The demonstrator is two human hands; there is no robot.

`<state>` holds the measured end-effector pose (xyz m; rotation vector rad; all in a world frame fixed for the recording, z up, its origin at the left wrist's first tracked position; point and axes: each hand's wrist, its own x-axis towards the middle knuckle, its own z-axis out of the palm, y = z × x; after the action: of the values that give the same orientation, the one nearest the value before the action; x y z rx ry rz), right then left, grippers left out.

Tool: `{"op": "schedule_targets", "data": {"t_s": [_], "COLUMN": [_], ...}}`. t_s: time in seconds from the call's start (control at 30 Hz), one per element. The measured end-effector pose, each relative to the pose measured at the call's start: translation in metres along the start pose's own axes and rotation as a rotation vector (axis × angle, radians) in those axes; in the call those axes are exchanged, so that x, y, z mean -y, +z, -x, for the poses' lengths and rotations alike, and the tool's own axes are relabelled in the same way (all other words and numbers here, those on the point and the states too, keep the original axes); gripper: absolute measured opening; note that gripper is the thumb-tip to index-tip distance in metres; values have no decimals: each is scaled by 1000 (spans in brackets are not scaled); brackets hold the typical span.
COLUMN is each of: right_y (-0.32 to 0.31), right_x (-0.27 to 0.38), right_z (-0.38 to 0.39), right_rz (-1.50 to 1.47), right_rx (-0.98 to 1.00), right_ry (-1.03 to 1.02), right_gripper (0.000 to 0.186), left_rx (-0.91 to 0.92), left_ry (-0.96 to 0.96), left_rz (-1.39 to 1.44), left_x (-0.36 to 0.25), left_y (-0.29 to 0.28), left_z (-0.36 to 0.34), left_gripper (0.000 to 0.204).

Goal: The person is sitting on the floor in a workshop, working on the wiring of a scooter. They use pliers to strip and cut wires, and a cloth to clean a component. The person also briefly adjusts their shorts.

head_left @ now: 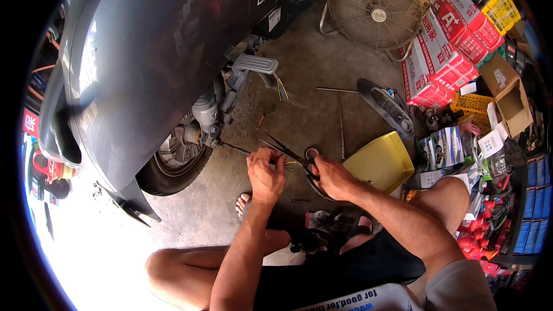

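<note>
Setting: a person squats on a concrete floor (322, 75) beside the rear of a grey scooter (155, 52), seen from above.
Left hand: the left hand (265, 174) is curled with fingers drawn together, pinching thin wires (291, 163) just beside the scissors' blades; exactly how many strands it grips cannot be told.
Right hand: the right hand (333, 177) is wrapped around the handles of dark scissors (294, 158), fingers closed through and around the loops.
Scissors: they lie between the two hands, blades parted and pointing up-left toward the scooter's rear wheel (175, 158); one round handle loop shows above the right hand's knuckles.
Wires: a thin dark cable runs from the scooter's underside toward the left hand; loose coloured strands (281, 88) also hang near the grey footrest (255, 64).
Floor items: a long T-handle wrench (340, 116) lies on the concrete above the hands, and a yellow tray (381, 161) sits just right of the right hand.
Surroundings: a round metal fan (374, 7) stands at the top, red and white cartons (446, 52) are stacked to its right, and a black curved cover (387, 106) lies near them.
Body: a bare foot (242, 203) in a sandal shows below the left hand.
</note>
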<state>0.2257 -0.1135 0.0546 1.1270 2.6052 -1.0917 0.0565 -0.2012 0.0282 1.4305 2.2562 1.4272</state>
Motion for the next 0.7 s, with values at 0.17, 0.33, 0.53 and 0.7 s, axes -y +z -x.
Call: {"op": "schedule_targets", "data": {"t_s": [0.17, 0.33, 0.53, 0.7], "right_y": [7, 0, -9, -10], "right_x": [-7, 10, 12, -16], "right_z": [-1, 5, 6, -9], "right_rz": [-156, -18, -61, 27], "right_rx": [65, 64, 18, -143], "right_ry": [127, 146, 76, -217], "right_gripper": [30, 21, 25, 36], "left_rx": [-15, -22, -53, 10], "left_ry": [30, 100, 55, -115], "left_rz": [-11, -49, 14, 55], "left_x": [0, 9, 5, -2], "left_y": [5, 8, 6, -4], "left_z": [-2, 1, 0, 1], "left_gripper": [14, 16, 9, 8]}}
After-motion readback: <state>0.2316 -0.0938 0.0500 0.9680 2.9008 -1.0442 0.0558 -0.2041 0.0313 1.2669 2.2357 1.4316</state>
